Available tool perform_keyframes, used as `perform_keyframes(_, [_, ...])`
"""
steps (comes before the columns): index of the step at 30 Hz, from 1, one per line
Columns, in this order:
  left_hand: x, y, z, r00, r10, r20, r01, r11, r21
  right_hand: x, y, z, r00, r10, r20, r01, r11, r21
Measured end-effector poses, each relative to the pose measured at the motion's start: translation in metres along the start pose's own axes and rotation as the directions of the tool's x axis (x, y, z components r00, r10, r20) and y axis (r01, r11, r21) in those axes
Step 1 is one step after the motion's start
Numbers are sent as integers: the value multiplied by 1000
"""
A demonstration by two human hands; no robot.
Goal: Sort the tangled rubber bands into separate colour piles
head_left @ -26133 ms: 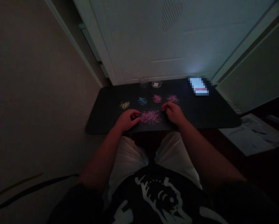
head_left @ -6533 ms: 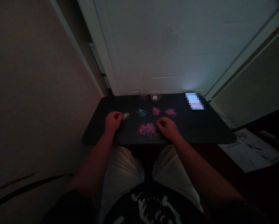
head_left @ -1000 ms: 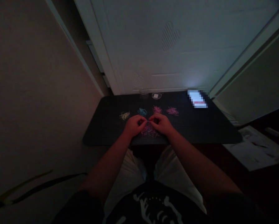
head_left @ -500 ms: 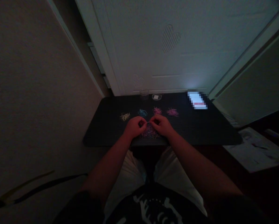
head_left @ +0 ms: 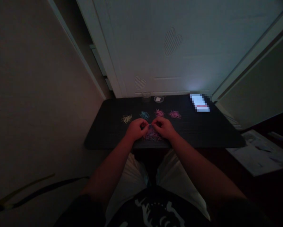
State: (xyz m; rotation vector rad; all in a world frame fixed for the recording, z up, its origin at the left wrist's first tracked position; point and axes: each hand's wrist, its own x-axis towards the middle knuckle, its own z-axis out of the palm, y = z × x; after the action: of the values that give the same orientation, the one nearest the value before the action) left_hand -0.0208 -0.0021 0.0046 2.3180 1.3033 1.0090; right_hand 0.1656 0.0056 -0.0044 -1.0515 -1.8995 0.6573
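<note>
Both hands meet over a mixed heap of thin pink, purple and blue pieces [head_left: 152, 135] near the front edge of the dark table [head_left: 113, 132]. My left hand [head_left: 137, 128] and my right hand [head_left: 164, 127] are closed in pinches, fingertips nearly together, with a small pale strand between them. Beyond the hands lie separate small piles: cream [head_left: 126, 119], blue [head_left: 144, 115], pink [head_left: 159, 113] and another pink-purple one [head_left: 174, 114]. The exact shape of the pieces is too small and dim to tell.
At the table's back edge stand a clear round container [head_left: 146, 97] and a clear lid [head_left: 159, 99] with a white label. A lit, blurred screen [head_left: 200, 102] lies at the back right. Behind rises a white panel [head_left: 132, 47]. Papers [head_left: 259, 154] lie lower right, beyond the table.
The view has shifted very slightly. Both hands hold nearly the same pinched pose over the heap; the piles have not visibly changed.
</note>
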Motion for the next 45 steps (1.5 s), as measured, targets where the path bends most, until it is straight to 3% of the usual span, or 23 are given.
perform_keyframes(19, [-1, 0, 1, 1000, 22, -7, -22, 999, -25, 0, 0, 1, 999, -38, -30, 38, 999, -1])
perform_keyframes(27, [-1, 1, 0, 994, 111, 18, -110, 992, -55, 0, 0, 1, 1000, -13, -11, 13, 1000, 6])
perform_keyframes(38, [-1, -2, 1, 999, 44, -6, -45, 998, -51, 0, 1, 2, 1000, -25, 14, 24, 999, 37])
perform_keyframes(45, [-1, -2, 0, 998, 66, 7, -66, 996, -53, 1, 3, 4, 999, -38, 35, 37, 999, 22])
